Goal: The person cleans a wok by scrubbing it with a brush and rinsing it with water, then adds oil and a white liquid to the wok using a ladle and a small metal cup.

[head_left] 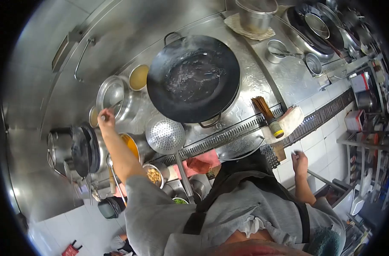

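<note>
My left hand [106,119] is closed around the handle of a ladle, whose shaft reaches into a round steel bowl [101,97] at the left of the stove. What the bowl holds is hard to make out. Hanging low by the front edge, my right hand [300,163] has its fingers curled in, and no object shows in it. Between the two hands sits a large black wok [194,79], with a wet, shiny bottom and a little steam. A perforated strainer [165,135] lies beside the wok, its long handle pointing towards me.
Near my left arm stand a pot of orange liquid [129,145], a container of brown pieces [154,175] and a cup of yellowish liquid [139,77]. A bamboo brush [268,116] lies at the front edge by a drain grate [222,138]. Behind right are a steel pot [256,19] and stacked pans.
</note>
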Demonstrator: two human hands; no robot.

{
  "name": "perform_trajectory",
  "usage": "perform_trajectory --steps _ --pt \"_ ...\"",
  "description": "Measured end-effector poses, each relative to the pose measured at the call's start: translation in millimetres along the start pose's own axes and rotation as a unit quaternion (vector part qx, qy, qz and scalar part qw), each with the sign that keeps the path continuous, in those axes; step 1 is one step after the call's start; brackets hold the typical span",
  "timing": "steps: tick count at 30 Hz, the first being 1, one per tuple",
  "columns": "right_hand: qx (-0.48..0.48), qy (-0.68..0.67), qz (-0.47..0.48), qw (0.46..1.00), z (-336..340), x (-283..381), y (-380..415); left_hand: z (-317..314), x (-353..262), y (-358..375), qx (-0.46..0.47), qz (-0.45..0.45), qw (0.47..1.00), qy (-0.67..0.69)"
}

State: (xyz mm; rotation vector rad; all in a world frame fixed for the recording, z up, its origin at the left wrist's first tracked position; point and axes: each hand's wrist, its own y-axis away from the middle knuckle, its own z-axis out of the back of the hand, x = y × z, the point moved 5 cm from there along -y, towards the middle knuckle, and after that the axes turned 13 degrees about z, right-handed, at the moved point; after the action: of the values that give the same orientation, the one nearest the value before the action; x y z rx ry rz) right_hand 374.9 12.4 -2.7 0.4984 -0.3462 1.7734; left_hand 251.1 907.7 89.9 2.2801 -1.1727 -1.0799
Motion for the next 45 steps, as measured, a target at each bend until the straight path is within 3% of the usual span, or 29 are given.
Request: perform_trajectory --steps 2,4,5,7,9,10,12,13,15,19,23,27,30,32,35,37,38,40,42,45 --pt "0.006 -0.031 0.039 0.999 -5 43 -46 -14 -5 16 -0.003 -0.031 0.999 -0.010" --pt "-0.015 0.027 0.169 0.985 -11 89 -82 -53 -3 46 0.052 -0.041 0.994 -0.085" --pt "-0.018 0.021 0.170 0.985 -15 93 -94 -72 -3 53 0.051 -0.019 0.994 -0.100" --pt "0.143 0.049 0.196 0.969 -43 95 -115 -117 -2 63 0.045 -0.011 0.982 -0.181" --pt "0.181 0.059 0.178 0.965 -57 87 -127 -165 6 62 -0.004 0.062 0.957 -0.285" --pt "0.225 0.072 0.159 0.959 -64 80 -129 -186 9 60 -0.017 0.040 0.941 -0.336" --pt "0.205 0.058 0.156 0.965 -60 71 -136 -220 26 59 -0.053 0.088 0.910 -0.402" --pt "0.181 -0.039 0.114 0.976 -56 63 -141 -231 35 61 -0.053 0.092 0.910 -0.401" --pt "0.150 -0.162 0.029 0.975 -36 59 -157 -248 49 66 -0.081 -0.010 0.815 -0.574" --pt "0.132 -0.251 0.000 0.959 -29 24 -187 -239 74 87 -0.188 -0.080 0.757 -0.620" --pt "0.175 -0.286 -0.023 0.942 -7 24 -226 -198 80 129 -0.218 -0.130 0.752 -0.608" --pt "0.124 -0.365 -0.003 0.923 -3 48 -267 -154 95 198 -0.237 -0.146 0.765 -0.580" --pt "0.122 -0.400 0.032 0.908 -10 102 -325 -134 115 248 -0.264 -0.166 0.765 -0.563" --pt "0.069 -0.274 0.195 0.939 -31 138 -387 -129 134 275 -0.277 -0.173 0.777 -0.538" --pt "-0.008 -0.138 0.301 0.944 -80 192 -483 -122 140 298 -0.290 -0.171 0.788 -0.515" --pt "0.014 -0.050 0.299 0.953 -96 212 -526 -124 147 309 -0.297 -0.154 0.778 -0.533" --pt "0.022 -0.049 0.298 0.953 -106 198 -527 -123 150 315 -0.302 -0.148 0.776 -0.533" --pt "0.068 0.018 0.384 0.921 -126 169 -515 -124 152 323 -0.275 -0.137 0.778 -0.549" --pt "0.181 0.073 0.282 0.939 -81 164 -448 -117 153 329 -0.257 -0.142 0.794 -0.532" --pt "0.232 0.044 0.322 0.917 -58 137 -395 -115 150 332 -0.260 -0.154 0.796 -0.524"
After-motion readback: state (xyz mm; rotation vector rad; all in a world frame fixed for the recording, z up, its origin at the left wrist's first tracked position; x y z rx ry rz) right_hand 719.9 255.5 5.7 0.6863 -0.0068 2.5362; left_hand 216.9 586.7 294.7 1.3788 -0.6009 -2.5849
